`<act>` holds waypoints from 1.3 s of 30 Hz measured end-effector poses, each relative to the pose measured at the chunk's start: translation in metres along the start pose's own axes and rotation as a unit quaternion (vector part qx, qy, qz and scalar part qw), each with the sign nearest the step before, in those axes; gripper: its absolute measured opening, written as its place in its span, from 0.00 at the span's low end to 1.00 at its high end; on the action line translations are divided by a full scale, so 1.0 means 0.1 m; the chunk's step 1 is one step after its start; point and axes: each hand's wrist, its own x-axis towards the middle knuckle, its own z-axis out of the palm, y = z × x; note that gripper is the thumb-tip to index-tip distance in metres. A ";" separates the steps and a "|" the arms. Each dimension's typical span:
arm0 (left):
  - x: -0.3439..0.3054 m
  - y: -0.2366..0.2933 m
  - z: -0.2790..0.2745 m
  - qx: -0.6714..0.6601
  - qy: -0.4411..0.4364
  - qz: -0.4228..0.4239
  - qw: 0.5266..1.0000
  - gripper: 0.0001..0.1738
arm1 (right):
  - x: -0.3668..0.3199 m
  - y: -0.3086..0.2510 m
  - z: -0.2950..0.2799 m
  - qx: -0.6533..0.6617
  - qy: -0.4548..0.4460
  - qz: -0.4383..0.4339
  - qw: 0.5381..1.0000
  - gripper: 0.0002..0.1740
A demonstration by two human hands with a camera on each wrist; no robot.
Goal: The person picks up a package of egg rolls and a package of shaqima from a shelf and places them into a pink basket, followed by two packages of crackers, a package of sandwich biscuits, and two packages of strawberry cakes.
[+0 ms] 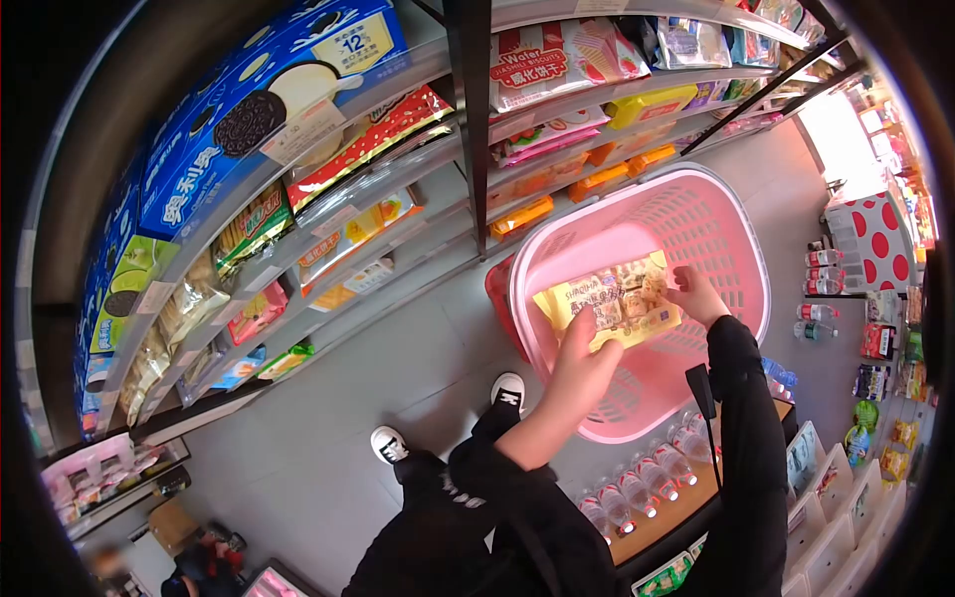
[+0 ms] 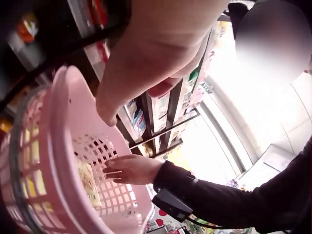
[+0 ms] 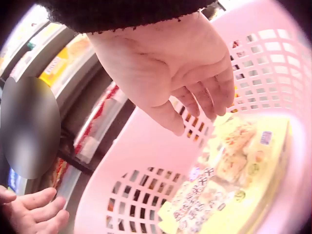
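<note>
A yellow packet of shaqima point(image 1: 607, 298), printed with pictures of the sweet pieces, lies in a pink plastic basket point(image 1: 587, 428). My left hand point(image 1: 587, 363) overlaps the packet's near edge in the head view; the right wrist view shows that hand point(image 3: 36, 212) with fingers loosely spread and nothing in them. At the packet's right end is my right hand point(image 1: 701, 297). Its relaxed fingers hang over the basket, and the packet point(image 3: 243, 161) shows below them in the right wrist view. Both hands hold nothing.
Shelves with biscuit packs, including a large blue box point(image 1: 229, 119), run along the left and far side. Several water bottles point(image 1: 647, 483) stand on a wooden surface near the basket's front right. Behind the basket on the right are more goods and a polka-dot box point(image 1: 870, 244).
</note>
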 end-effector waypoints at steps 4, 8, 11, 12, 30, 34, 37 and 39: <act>0.42 -0.48 0.07 0.205 0.066 0.036 0.976 0.34 | 0.25 0.26 0.10 -0.090 -0.025 0.111 0.989 0.42; 0.68 -0.54 0.02 0.295 0.108 -0.047 0.948 0.41 | 0.28 0.21 0.19 0.003 -0.081 0.144 0.986 0.44; 0.69 -0.49 0.01 0.396 0.112 -0.147 0.900 0.45 | 0.32 0.27 0.23 0.082 -0.088 0.144 0.982 0.40; 0.71 -0.51 0.02 0.405 0.110 -0.171 0.892 0.46 | 0.35 0.29 0.24 0.053 -0.077 0.151 0.984 0.39; 0.86 -0.69 -0.08 0.285 0.212 -0.219 0.909 0.42 | 0.56 0.72 0.30 0.109 -0.147 0.134 0.974 0.40; 0.96 -0.87 -0.15 0.218 0.227 -0.181 0.932 0.46 | 0.45 0.59 0.28 0.178 -0.161 0.139 0.961 0.28; 1.04 -1.01 -0.20 0.182 0.191 -0.189 0.946 0.30 | 0.42 0.56 0.26 0.163 -0.152 0.138 0.965 0.32; 1.05 -1.06 -0.18 0.178 0.183 -0.177 0.951 0.29 | 0.41 0.52 0.28 0.232 -0.153 0.155 0.948 0.30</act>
